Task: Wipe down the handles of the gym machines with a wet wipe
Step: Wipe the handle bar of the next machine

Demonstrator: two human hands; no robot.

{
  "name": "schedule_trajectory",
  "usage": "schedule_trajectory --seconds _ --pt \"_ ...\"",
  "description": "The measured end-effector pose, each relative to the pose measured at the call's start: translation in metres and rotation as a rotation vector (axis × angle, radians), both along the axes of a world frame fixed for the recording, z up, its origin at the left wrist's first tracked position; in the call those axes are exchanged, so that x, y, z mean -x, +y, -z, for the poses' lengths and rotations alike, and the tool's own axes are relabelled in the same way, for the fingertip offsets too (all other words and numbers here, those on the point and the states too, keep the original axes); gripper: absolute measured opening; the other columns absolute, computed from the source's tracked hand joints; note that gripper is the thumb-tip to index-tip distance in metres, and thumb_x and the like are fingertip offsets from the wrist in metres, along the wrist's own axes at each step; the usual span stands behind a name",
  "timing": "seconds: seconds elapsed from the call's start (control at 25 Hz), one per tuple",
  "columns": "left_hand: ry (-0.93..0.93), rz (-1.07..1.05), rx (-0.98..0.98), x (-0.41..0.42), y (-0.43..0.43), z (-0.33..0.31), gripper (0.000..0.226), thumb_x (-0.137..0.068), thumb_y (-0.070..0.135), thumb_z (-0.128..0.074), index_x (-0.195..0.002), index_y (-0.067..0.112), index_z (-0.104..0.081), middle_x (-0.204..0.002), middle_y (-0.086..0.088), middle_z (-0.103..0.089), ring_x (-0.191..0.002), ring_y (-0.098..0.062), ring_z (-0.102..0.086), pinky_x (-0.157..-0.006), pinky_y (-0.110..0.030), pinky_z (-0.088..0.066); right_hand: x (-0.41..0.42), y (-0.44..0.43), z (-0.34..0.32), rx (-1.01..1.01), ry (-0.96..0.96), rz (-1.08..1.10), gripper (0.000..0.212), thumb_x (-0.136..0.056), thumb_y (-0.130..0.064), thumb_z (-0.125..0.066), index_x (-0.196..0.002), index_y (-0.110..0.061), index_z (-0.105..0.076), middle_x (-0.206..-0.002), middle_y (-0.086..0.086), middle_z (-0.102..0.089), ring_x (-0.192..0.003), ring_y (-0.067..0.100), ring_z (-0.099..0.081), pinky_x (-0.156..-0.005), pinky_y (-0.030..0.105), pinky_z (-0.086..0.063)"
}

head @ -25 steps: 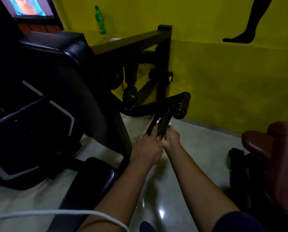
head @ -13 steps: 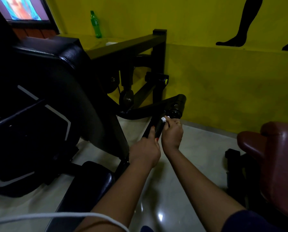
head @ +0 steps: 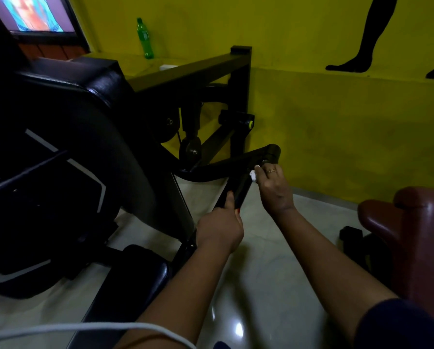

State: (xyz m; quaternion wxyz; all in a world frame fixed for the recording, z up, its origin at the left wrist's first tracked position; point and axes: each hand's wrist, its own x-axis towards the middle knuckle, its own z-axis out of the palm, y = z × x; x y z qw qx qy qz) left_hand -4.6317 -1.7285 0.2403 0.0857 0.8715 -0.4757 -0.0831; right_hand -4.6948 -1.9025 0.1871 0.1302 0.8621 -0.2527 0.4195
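Yellow wall (head: 337,117), handle (head: 238,188) gripped, wipe (head: 253,175) half-hidden

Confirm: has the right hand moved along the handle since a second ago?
Yes. The right hand, pinching the wipe, has slid up the handle toward the machine arm's round end, away from the left hand gripping the lower end.

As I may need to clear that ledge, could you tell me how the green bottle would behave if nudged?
The green bottle stands upright, tall and narrow, so it would probably tip easily. It looks like plastic, so likely light, though its fill is unclear. Once down, its round body might roll on the ledge.
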Motion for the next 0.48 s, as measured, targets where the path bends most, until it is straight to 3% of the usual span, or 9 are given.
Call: schedule_trajectory --seconds 0.12,0.28,0.4,0.48 --pt "-0.008 -0.001 -0.003 0.001 -0.001 0.0 0.059 -0.102 0.036 -0.024 -0.154 0.024 0.0 -0.11 -0.013 -0.063 -0.089 -0.029 -0.061 -0.065 -0.034 -0.038 -0.002 0.002 -0.002 0.008 0.032 0.035 0.02 -0.086 -0.003 -0.055 -0.095 0.008 -0.068 -0.092 0.023 -0.063 -0.075 0.034 -0.056 -0.056 0.034 -0.049" --pt "0.005 -0.004 0.003 0.0 -0.003 0.0 0.059 -0.102 0.037 -0.025 -0.154 0.024 -0.002 -0.11 -0.013 -0.063 -0.091 -0.03 -0.06 -0.066 -0.036 -0.038 0.004 -0.006 -0.004 -0.14 -0.054 0.136 0.031 -0.078 0.001 -0.052 -0.103 0.009 -0.068 -0.097 0.024 -0.064 -0.078 0.036 -0.054 -0.055 0.035 -0.05" --pt "-0.006 -0.01 0.011 0.0 -0.005 0.002 0.059 -0.102 0.037 -0.026 -0.154 0.024 -0.003 -0.108 -0.013 -0.064 -0.09 -0.03 -0.061 -0.066 -0.035 -0.039 0.012 -0.011 0.002 -0.004 0.039 -0.017 0.038 -0.083 -0.001 -0.041 -0.109 0.013 -0.065 -0.113 0.027 -0.063 -0.093 0.035 -0.043 -0.057 0.037 -0.054" --pt "-0.005 -0.011 0.008 0.0 -0.008 0.002 0.058 -0.102 0.036 -0.025 -0.154 0.023 -0.004 -0.109 -0.013 -0.064 -0.09 -0.03 -0.061 -0.066 -0.036 -0.039 0.014 -0.007 -0.002 0.125 0.149 -0.127 0.03 -0.081 0.002 -0.051 -0.104 0.015 -0.066 -0.114 0.029 -0.061 -0.093 0.033 -0.04 -0.053 0.034 -0.052"
